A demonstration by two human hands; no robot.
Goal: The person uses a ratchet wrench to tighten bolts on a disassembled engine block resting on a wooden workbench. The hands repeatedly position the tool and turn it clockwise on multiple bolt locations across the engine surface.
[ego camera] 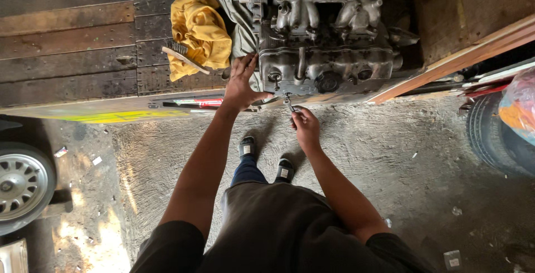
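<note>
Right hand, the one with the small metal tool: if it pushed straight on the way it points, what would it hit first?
Most likely the engine: the right hand aims its metal tool at the engine's near lower edge, seemingly touching already, though depth is unclear.

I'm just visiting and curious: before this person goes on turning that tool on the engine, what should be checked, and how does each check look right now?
1. Left hand braces the engine: ok, its palm is spread on the near edge.
2. Right hand grips the small metal tool: ok.
3. Tool seated on its fastener: cannot tell, too small.
4. Yellow cloth and brush lie away from the hands: ok.
5. Feet flat on the concrete floor: ok.
</note>
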